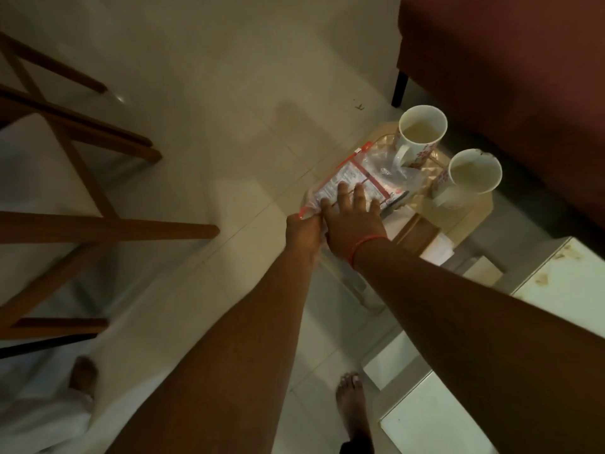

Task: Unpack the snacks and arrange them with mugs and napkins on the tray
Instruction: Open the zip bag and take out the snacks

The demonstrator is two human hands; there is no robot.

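A clear snack packet with red edging and a printed label lies on a pale tray on a low stool. My left hand pinches the packet's near left corner. Spread flat, my right hand presses on the packet's near half, fingers apart. Two white mugs with a red flower pattern stand on the tray's far side: one behind the packet, the other to its right. White napkins lie at the tray's near edge, partly hidden by my right forearm.
A dark red sofa stands right behind the stool. Wooden chair legs fill the left side. A white cabinet top sits at the near right. My bare feet are on the pale tiled floor.
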